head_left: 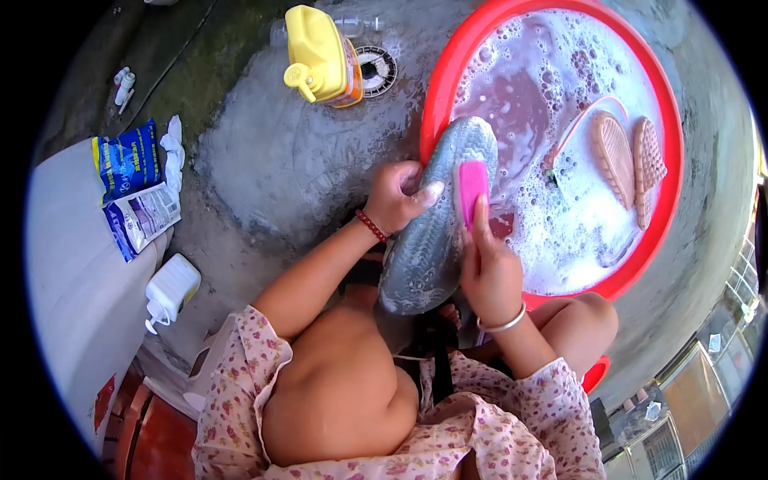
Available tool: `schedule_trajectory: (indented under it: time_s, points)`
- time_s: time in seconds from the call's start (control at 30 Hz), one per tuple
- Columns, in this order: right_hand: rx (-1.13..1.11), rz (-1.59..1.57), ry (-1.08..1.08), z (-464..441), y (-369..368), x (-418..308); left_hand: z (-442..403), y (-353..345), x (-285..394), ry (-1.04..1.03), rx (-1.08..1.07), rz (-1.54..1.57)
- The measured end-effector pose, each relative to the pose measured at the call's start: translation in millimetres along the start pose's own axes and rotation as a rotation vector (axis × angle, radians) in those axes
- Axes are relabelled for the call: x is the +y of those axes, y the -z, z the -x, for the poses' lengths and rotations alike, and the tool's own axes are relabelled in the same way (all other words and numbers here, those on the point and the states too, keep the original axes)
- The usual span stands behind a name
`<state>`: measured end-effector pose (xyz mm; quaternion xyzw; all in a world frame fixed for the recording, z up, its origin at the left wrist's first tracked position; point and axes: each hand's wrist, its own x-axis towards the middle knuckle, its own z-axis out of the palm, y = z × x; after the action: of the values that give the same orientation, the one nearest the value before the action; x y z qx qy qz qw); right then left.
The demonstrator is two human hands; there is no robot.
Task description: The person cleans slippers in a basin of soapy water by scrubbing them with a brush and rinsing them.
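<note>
My left hand [398,197] grips the edge of a grey slipper [422,250], its thumb pressed on the wet, soapy sole that faces up. In my right hand [490,268] is a pink scrubbing brush [473,189], its index finger stretched along the back. The brush lies against the upper part of the sole. Just beyond the slipper's right side is a red basin [436,104] of foamy water. A pair of pinkish slippers [614,156] floats at its right side.
A yellow jug [324,52] stands near a round drain cover [378,72]. On the left are blue packets [132,164] on a pale ledge and a white bottle [172,290]. A hose or cord runs across the upper-left floor.
</note>
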<state>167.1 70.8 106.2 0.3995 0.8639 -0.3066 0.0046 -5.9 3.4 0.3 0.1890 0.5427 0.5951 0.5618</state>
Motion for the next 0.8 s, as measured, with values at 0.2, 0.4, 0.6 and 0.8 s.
schedule_trajectory:
  time_s: [0.2,0.4,0.6,0.8]
  points:
    - [-0.086,0.035,-0.034,3,1,-15,-2,-2,0,-0.051,0.025,0.031]
    - [0.136,-0.063,0.058,-141,-6,40,-4,10,-7,0.058,-0.057,-0.285]
    - [0.311,-0.286,-0.256,-74,77,12,16,-22,74,-0.302,0.135,0.151]
    - [0.36,-0.864,-0.66,-23,73,57,37,-18,70,-0.3,0.036,0.06]
